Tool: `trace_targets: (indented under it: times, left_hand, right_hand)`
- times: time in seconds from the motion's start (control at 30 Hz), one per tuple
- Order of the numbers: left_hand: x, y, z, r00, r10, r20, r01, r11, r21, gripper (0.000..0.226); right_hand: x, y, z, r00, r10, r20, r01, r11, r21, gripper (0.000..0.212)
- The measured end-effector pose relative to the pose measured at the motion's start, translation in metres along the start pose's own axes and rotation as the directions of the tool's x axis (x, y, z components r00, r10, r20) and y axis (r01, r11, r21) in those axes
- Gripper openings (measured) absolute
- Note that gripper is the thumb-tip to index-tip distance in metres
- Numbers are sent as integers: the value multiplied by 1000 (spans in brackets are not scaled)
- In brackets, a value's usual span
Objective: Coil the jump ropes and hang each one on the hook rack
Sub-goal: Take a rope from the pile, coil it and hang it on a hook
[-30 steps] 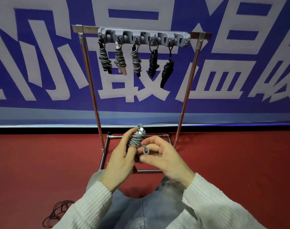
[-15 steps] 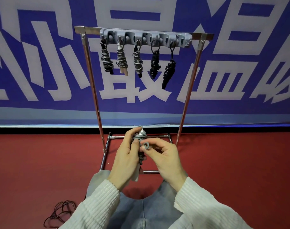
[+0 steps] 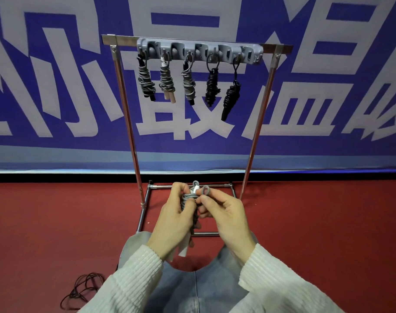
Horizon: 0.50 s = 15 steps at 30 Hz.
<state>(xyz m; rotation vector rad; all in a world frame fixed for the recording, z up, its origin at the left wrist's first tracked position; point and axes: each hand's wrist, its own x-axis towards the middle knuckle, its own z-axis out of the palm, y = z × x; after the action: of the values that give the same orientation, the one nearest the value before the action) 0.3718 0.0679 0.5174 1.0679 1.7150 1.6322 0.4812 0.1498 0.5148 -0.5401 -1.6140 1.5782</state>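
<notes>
A grey jump rope (image 3: 191, 198), wound into a tight bundle round its white handles, is held upright between my hands in front of the stand. My left hand (image 3: 173, 219) grips the bundle from the left. My right hand (image 3: 224, 213) pinches a small loop of the grey cord at the bundle's top right. The grey hook rack (image 3: 199, 51) sits on the metal stand's top bar (image 3: 280, 49). Several coiled ropes hang from it: three grey ones (image 3: 166, 81) on the left and two black ones (image 3: 230, 98) on the right.
A loose dark rope (image 3: 84, 288) lies tangled on the red floor at the lower left. The stand's base frame (image 3: 145, 204) rests on the floor just behind my hands. A blue banner wall (image 3: 328, 98) stands behind. My knees in jeans (image 3: 199, 288) are below.
Both hands with the grey bundle have lifted slightly and drawn closer together. My right hand has carried the small cord loop up to the bundle's top.
</notes>
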Motion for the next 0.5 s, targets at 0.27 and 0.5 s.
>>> trace_targets:
  times: [0.27, 0.5]
  left_hand:
    - [2, 9, -1, 974, -123, 189, 176, 938, -300, 0]
    - [1, 5, -7, 958, -142, 248, 246, 852, -462, 3]
  right_hand:
    - [-5, 4, 1, 998, -59, -4, 59, 996, -65, 32]
    - [-1, 4, -5, 999, -42, -3, 42, 997, -70, 35]
